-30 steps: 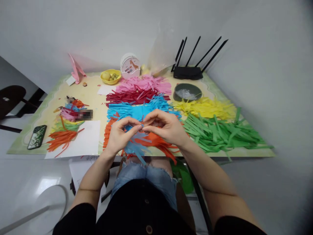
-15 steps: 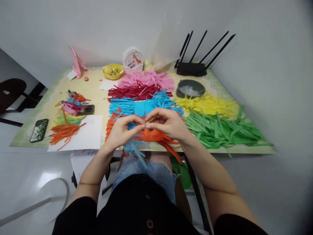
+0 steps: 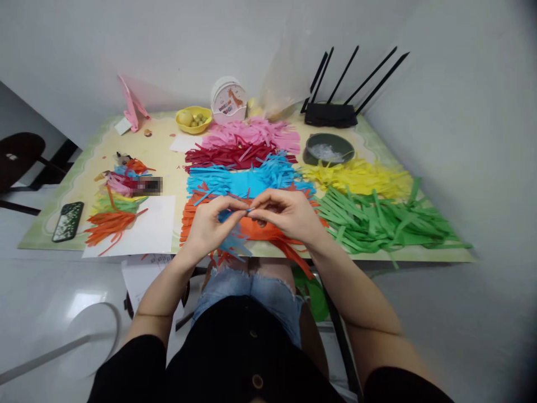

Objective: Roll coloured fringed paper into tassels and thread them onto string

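Note:
My left hand (image 3: 212, 224) and my right hand (image 3: 287, 212) meet fingertip to fingertip over the table's near edge. Both pinch one blue paper strip (image 3: 247, 211), and its fringed loose ends hang below my left hand. Under my hands lies a heap of orange paper strips (image 3: 268, 232). Just beyond them sits a heap of blue paper strips (image 3: 247, 182). Past that come dark red strips (image 3: 235, 157) and pink strips (image 3: 255, 134).
Green strips (image 3: 377, 224) and yellow strips (image 3: 361, 178) fill the table's right side. A dark bowl (image 3: 329, 149) and a black router (image 3: 331, 115) stand behind them. At the left lie a white sheet (image 3: 151, 229), mixed strips (image 3: 115, 207) and a phone (image 3: 67, 221). A yellow bowl (image 3: 193, 120) sits at the back.
My hands stay pinched together on the blue strip. The hanging blue fringe has drawn up shorter under my left hand. The view has shifted slightly.

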`<state>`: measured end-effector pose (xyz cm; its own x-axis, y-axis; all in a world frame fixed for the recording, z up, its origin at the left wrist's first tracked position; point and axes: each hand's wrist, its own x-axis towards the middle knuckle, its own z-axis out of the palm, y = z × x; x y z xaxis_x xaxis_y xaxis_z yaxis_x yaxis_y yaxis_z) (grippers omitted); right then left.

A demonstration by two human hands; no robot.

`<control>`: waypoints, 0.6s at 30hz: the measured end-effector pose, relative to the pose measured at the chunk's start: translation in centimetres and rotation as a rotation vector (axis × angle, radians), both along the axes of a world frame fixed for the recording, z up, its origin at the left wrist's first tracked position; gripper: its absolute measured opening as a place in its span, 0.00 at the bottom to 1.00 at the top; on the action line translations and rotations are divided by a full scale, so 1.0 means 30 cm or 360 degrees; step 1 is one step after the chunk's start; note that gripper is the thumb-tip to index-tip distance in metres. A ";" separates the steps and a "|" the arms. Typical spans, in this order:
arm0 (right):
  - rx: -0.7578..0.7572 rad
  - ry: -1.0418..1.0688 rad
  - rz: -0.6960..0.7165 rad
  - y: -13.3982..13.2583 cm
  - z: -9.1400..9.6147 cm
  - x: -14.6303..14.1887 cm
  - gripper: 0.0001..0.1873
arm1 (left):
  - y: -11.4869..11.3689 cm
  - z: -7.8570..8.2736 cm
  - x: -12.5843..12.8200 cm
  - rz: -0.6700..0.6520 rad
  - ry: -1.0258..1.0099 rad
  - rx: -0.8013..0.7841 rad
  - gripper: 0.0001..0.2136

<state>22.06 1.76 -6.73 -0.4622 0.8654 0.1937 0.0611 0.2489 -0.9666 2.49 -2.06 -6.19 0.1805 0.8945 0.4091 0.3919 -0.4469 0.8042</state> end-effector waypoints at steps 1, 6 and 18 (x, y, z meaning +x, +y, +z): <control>0.0025 -0.0012 0.0001 0.000 -0.003 0.002 0.18 | -0.001 0.001 0.002 -0.0014 0.0005 -0.0004 0.03; 0.0058 -0.0009 0.0028 -0.007 -0.005 0.006 0.14 | 0.003 -0.001 0.008 -0.0037 -0.0070 -0.0073 0.01; -0.0044 0.0092 -0.0038 -0.015 -0.002 -0.001 0.21 | -0.027 -0.035 0.039 0.0092 -0.0333 -0.0200 0.09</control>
<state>22.04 1.30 -6.79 -0.4303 0.8814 0.1950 0.0108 0.2210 -0.9752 3.66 -2.86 -7.23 0.0507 0.9469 0.3174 0.2327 -0.3202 0.9183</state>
